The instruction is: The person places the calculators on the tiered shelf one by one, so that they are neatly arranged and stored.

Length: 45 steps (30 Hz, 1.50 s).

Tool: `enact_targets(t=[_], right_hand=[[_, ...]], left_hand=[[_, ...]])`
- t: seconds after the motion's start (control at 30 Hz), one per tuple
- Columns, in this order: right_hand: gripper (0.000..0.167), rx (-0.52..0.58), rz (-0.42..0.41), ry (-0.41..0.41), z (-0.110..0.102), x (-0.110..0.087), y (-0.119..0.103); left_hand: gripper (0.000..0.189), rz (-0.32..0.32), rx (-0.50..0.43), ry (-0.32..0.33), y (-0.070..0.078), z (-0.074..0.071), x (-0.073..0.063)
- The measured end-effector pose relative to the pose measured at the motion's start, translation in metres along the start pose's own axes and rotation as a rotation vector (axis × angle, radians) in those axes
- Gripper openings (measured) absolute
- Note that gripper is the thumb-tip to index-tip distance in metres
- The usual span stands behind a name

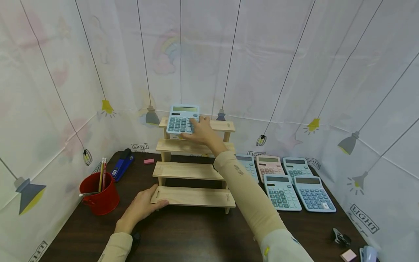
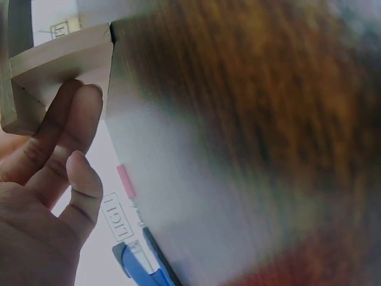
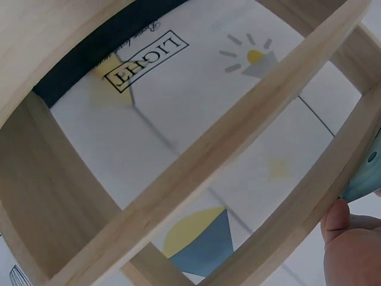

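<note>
A light-blue calculator leans at the left part of the top tier of a wooden stepped stand. My right hand holds its right side, thumb over the keys. From the right wrist view, only a corner of the calculator shows at the right edge, beside my right hand. My left hand grips the left end of the lowest tier, thumb along its front edge. In the left wrist view, fingers of the left hand reach under the wooden board.
Several blue calculators and a pink calculator lie right of the stand. On the left are a red cup with pencils, a blue stapler and a pink eraser. A black clip and another eraser lie front right.
</note>
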State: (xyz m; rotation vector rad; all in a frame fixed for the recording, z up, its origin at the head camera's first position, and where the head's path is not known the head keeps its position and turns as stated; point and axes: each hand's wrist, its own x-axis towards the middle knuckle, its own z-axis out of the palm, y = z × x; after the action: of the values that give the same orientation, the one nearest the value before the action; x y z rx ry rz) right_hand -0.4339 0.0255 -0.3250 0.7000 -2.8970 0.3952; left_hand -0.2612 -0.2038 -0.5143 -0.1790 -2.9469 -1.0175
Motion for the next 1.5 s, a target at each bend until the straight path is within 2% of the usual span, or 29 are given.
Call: enact_targets(t=[0.47,0.67,0.83,1.0,1.3,1.5], right_hand=[[0.082,-0.049,0.016,0.077,0.006,-0.002,-0.011],[0.09,-0.012,0.033,0.089,0.007,-0.006,-0.006],[0.094,0.031,0.027,0.11,0.007,-0.018,0.008],[0.094,0.015,0.041,0.121,0.004,-0.036,0.027],[0.088,-0.009,0.07,0.195,-0.006,-0.072,0.073],[0.086,0.001,0.094,0.217,-0.013,-0.097,0.101]], left_hand=[[0.101,0.001,-0.005,-0.01,0.005,0.004,0.001],[0.1,0.009,0.001,-0.005,0.006,0.004,0.0],[0.099,0.018,0.007,0.006,0.004,0.002,-0.001],[0.101,0.016,0.016,0.01,-0.001,0.0,-0.002],[0.101,0.018,0.023,-0.003,0.004,-0.001,-0.001],[0.103,0.015,0.028,-0.008,0.004,-0.002,-0.003]])
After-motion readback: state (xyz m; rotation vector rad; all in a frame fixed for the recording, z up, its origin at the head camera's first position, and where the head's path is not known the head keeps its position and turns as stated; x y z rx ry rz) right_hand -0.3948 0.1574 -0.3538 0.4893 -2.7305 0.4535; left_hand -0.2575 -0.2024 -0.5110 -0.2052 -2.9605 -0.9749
